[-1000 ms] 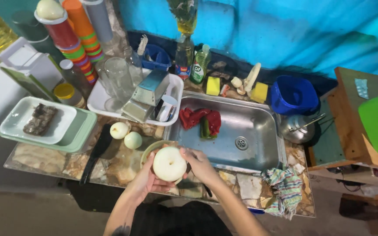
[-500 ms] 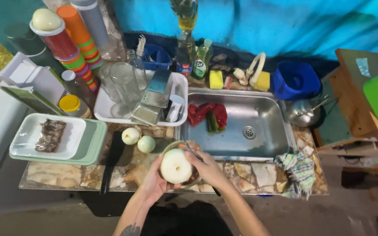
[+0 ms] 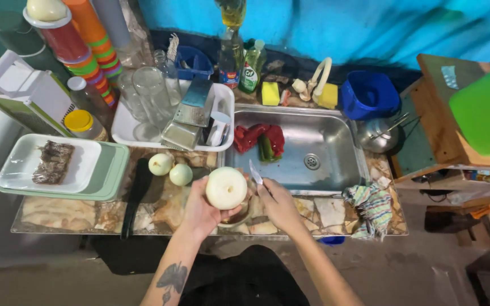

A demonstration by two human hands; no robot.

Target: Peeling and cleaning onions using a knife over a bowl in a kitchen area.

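My left hand (image 3: 202, 211) holds a large peeled white onion (image 3: 226, 187) up over the counter's front edge, above a small bowl (image 3: 235, 220) that is mostly hidden. My right hand (image 3: 278, 204) grips a small knife (image 3: 255, 171), its blade pointing up just right of the onion. Two smaller peeled onions (image 3: 160, 164) (image 3: 181, 174) lie on the counter to the left, beside a black-handled tool (image 3: 137, 195).
A steel sink (image 3: 307, 153) with red peppers (image 3: 256, 137) and green vegetables lies ahead. A white rack (image 3: 222, 102) holds glasses and a grater. Stacked trays (image 3: 100, 170) with a dark piece of food sit left. A striped cloth (image 3: 370, 204), blue tub (image 3: 368, 95) and kettle (image 3: 376, 135) are right.
The onion has stayed in my left hand. My right hand has come off the onion and now shows the knife blade beside it. The view has shifted closer.
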